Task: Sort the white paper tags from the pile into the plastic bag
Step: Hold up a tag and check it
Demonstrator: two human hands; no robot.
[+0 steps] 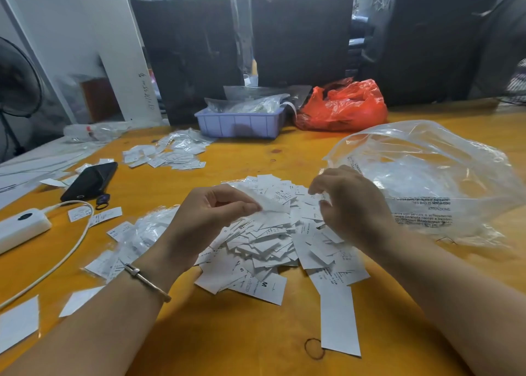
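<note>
Picking stage: left hand (210,213) pinching tag (270,204) above pile (273,241); right hand (350,202) curled, contents unclear. Next, into plastic bag (427,173) right of pile.

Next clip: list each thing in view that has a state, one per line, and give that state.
left hand: fingers curled, pinching a white tag
right hand: fingers curled over the pile, grasp unclear
tag pile: loose heap on the table
plastic bag: clear, crumpled, lying beside the pile
red bag: crumpled
purple tray: filled with clear packets
phone: screen dark
</note>
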